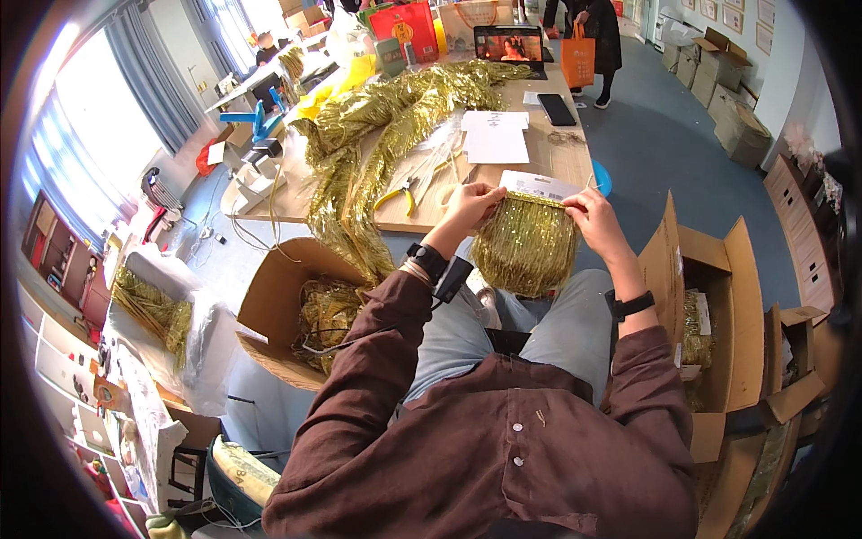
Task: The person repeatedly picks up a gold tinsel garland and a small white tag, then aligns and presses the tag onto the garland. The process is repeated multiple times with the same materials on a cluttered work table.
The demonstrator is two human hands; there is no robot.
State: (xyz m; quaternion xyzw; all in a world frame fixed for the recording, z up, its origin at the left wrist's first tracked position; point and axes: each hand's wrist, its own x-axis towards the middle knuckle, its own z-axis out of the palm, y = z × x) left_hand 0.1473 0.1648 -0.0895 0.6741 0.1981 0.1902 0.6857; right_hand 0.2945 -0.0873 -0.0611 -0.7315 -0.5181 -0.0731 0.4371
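Between my hands hangs a bundle of gold tinsel fringe [526, 246] on a white header card [535, 185] that bears a printed code. My left hand [471, 203] pinches the upper left corner of the fringe. At the upper right corner, thumb and fingers of my right hand [594, 217] grip the fringe's band. The bundle is held over my lap, just off the table's front edge. A stack of white cards [497, 141] lies on the table beyond it. Long gold tinsel fringe [411, 118] is heaped along the table and trails over its edge.
Yellow-handled pliers [397, 198] lie near the front edge of the wooden table [431, 219]. A phone [557, 110] and a lit screen [508, 44] are farther back. Open cardboard boxes with tinsel flank me: left box [266, 286], right box [744, 316]. A person with an orange bag [578, 57] stands beyond.
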